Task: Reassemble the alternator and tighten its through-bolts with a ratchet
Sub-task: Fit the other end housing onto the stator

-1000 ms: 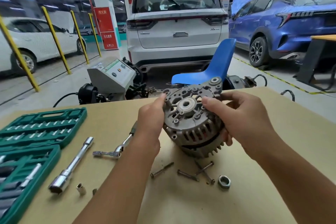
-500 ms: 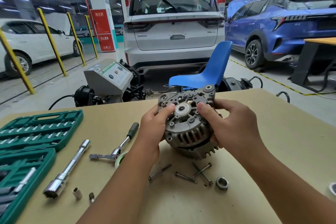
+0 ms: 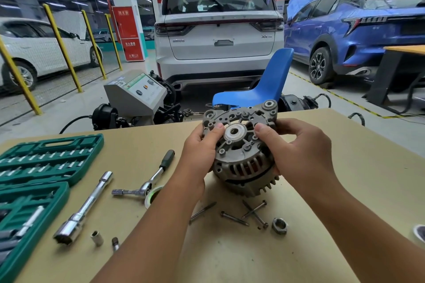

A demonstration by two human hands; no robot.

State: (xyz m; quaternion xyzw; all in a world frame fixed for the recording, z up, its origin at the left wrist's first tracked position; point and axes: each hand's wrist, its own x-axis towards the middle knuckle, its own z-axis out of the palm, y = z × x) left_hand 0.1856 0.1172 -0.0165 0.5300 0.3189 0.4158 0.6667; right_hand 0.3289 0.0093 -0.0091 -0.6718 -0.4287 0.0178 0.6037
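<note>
Head view: The alternator (image 3: 241,151) sits between both hands, tilted, its lower edge at the table (image 3: 345,167). The left hand (image 3: 200,151) grips its left side, thumb on the end face. The right hand (image 3: 299,151) grips its right side, thumb beside the white centre hub. Four through-bolts (image 3: 234,218) lie loose just below the hands, near a nut (image 3: 279,226). The ratchet (image 3: 149,181) lies left of the left hand.

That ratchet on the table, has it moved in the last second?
No. The ratchet lies untouched, keeping its place beside the long socket wrench and green tool case; only the camera shifted.
</note>
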